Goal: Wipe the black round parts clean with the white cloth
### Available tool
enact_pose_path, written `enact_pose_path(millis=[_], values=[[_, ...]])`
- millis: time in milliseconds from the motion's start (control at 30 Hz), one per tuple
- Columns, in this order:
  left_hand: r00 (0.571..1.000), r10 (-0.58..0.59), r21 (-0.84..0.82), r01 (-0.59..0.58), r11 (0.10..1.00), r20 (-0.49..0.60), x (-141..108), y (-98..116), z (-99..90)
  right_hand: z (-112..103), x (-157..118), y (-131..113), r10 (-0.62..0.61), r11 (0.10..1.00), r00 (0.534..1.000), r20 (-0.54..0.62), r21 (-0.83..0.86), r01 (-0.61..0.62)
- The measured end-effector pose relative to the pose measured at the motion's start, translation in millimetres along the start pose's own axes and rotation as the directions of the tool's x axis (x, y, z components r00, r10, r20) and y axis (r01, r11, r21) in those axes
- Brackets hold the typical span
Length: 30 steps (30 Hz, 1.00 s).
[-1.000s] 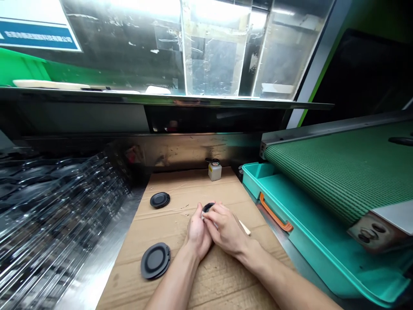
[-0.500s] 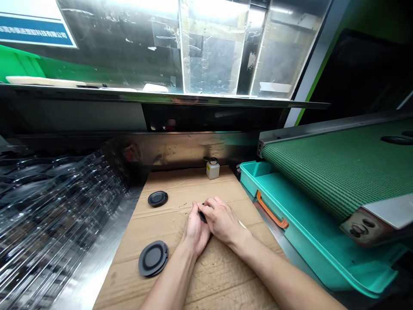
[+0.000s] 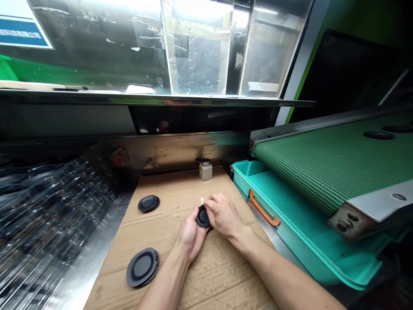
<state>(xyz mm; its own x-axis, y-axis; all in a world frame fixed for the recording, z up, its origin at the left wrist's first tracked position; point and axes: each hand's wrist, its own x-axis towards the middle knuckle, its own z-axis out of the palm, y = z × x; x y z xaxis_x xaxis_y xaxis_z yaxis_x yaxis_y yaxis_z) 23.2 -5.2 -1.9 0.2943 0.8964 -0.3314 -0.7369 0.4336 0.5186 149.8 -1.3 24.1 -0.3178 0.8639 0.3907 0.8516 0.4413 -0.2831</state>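
Note:
A round black plastic lid [image 3: 202,216] is held over the cardboard in my left hand [image 3: 191,236], whose fingers close around its edge. My right hand [image 3: 223,216] is closed in a pinch at the lid's right rim. A small white piece [image 3: 202,200] pokes out beside its fingertips; its kind is hard to make out. On the left of the cardboard sheet [image 3: 174,189] lie two more sets of black lids, a smaller one [image 3: 148,203] farther back and a larger one [image 3: 142,268] nearer me. Behind my hands stands a small whitish bottle [image 3: 205,171] with a metal top.
To the right, a turquoise bin [image 3: 290,219] with an orange handle [image 3: 263,209] sits under a green conveyor belt [image 3: 322,168], which carries dark round pieces [image 3: 378,135]. Stacked clear plastic trays [image 3: 51,215] fill the left. A metal ledge [image 3: 193,101] crosses the back.
The lid has turned up so its round face shows between my hands. A bit of white now appears at my right fingertips. The whole view has shifted slightly.

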Motion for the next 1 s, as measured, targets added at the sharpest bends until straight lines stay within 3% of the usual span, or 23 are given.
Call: enact_pose_path(millis=[200, 267, 367, 433, 500, 567, 633, 733, 867, 933, 1000], values=[[0.990, 0.086, -0.046, -0.092, 0.995, -0.114, 3, 10, -4.2, 8, -7, -6, 0.027, 0.997, 0.998, 0.055, -0.067, -0.024], [0.984, 0.115, -0.077, -0.127, 0.989, -0.139, 5, 16, -5.7, 7, -14, -8, -0.089, 0.995, 0.988, 0.123, 0.049, 0.083], [0.979, 0.145, -0.114, -0.162, 0.980, -0.141, 6, 22, -6.6, -5, -16, -7, -0.297, 0.910, 0.937, 0.182, 0.350, 0.220], [0.976, 0.149, -0.132, -0.171, 0.976, -0.157, 6, 24, -7.0, -17, -12, 1, -0.220, 0.892, 0.967, 0.128, 0.428, 0.146], [0.977, 0.136, -0.148, -0.161, 0.976, -0.167, 5, 25, -7.3, -28, -8, 17, 0.015, 0.924, 1.000, 0.028, 0.382, -0.024], [0.980, 0.112, -0.163, -0.139, 0.977, -0.163, 5, 26, -7.5, -33, -5, 34, 0.174, 0.954, 0.985, -0.018, 0.252, -0.164], [0.982, 0.100, -0.175, -0.128, 0.976, -0.160, 4, 27, -7.7, -35, -5, 46, 0.243, 0.970, 0.970, -0.031, 0.040, -0.242], [0.982, 0.099, -0.202, -0.131, 0.971, -0.159, 3, 28, -9.2, -38, -12, 45, 0.308, 0.945, 0.950, 0.057, -0.134, -0.298], [0.986, 0.083, -0.228, -0.115, 0.967, -0.146, 4, 29, -13.3, -44, -21, 29, 0.266, 0.964, 0.882, 0.389, -0.083, -0.254], [0.987, 0.089, -0.222, -0.118, 0.968, -0.136, 4, 29, -14.2, -44, -22, 21, 0.166, 0.983, 0.890, 0.425, 0.001, -0.183], [0.986, 0.094, -0.217, -0.123, 0.969, -0.137, 3, 27, -12.8, -38, -21, 13, 0.104, 0.981, 0.930, 0.352, 0.119, -0.154]])
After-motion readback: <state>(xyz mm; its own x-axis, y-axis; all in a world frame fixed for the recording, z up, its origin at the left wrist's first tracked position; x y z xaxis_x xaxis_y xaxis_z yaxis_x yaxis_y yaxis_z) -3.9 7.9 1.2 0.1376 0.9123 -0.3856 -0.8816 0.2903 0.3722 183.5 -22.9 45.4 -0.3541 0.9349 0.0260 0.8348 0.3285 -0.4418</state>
